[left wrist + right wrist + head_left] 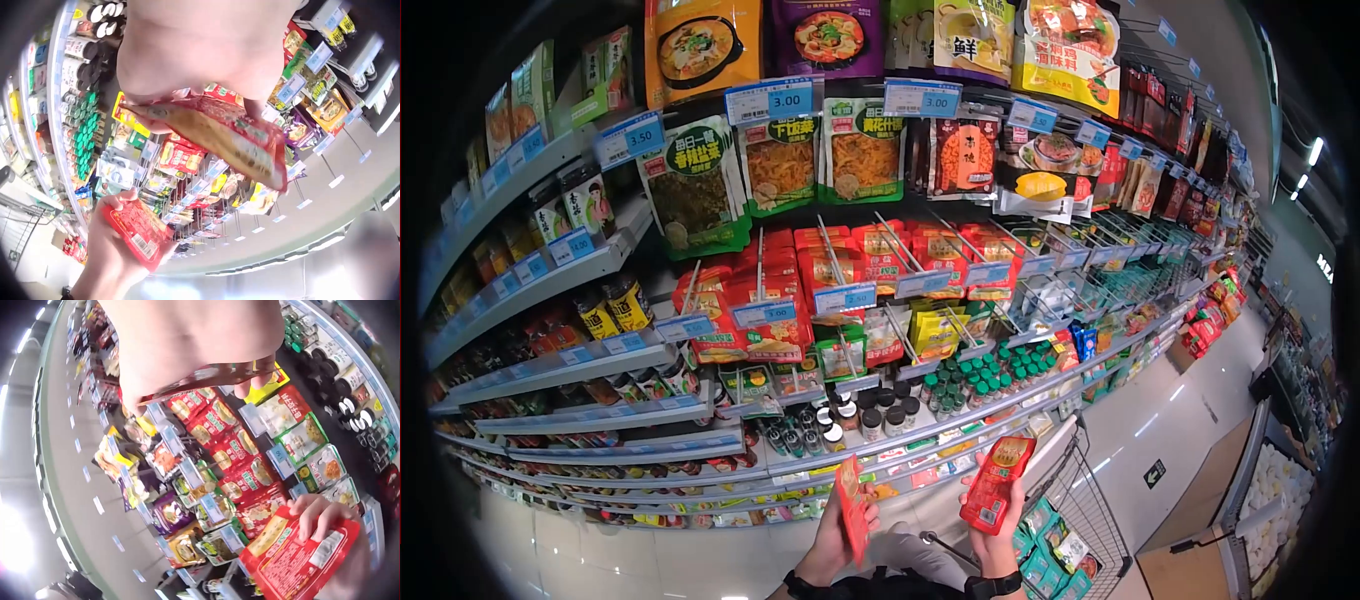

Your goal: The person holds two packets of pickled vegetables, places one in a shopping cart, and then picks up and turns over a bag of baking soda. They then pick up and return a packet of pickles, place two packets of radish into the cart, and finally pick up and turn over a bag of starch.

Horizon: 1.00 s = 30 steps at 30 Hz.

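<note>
In the head view, the left hand grips a red packet, held nearly edge-on. Beside it, the right hand grips a second red packet, tilted, with a barcode near its lower end. From the left wrist, the left hand pinches its packet between thumb and fingers, while the other packet lies against the right palm. In the right wrist view, fingers of the left hand curl over the printed back of its packet. The packets are apart.
Shelves of hanging food packets with price tags fill the left and centre. Green-capped jars stand on a lower shelf. A wire cart holding teal packets is beside the right hand. A crate of pale round items stands at right.
</note>
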{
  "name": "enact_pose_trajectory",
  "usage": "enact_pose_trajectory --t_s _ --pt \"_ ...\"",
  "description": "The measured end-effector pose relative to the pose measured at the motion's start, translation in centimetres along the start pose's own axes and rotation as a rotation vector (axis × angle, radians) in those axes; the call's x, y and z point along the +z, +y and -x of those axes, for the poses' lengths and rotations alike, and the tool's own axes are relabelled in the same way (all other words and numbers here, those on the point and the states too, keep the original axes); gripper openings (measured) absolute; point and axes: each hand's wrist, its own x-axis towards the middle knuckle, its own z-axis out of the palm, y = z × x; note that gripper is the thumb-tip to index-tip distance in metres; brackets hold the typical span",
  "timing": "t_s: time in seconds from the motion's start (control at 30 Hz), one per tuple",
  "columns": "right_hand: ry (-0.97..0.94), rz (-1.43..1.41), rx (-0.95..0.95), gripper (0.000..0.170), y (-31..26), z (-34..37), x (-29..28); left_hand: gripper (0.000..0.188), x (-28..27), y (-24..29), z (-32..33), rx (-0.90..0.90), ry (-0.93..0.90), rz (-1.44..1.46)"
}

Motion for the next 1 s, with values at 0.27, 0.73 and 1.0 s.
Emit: enact_pose_trajectory --t_s 0.27,0.73,1.0 --pt "-0.149 0.654 -0.246 0.086 0.6 -10.8 4.4 0.053 1.6 1.8 -10.0 0.093 -0.175 -0.246" --pt "-0.299 1.387 -0.943 0.086 0.1 -22.2 12.4 0.080 9.3 5.5 -22.2 0.113 -0.271 -0.358" --pt "-0.386 1.360 -0.992 0.082 -0.2 -23.5 13.2 0.080 10.2 5.7 -22.9 0.177 -0.654 -0.168"
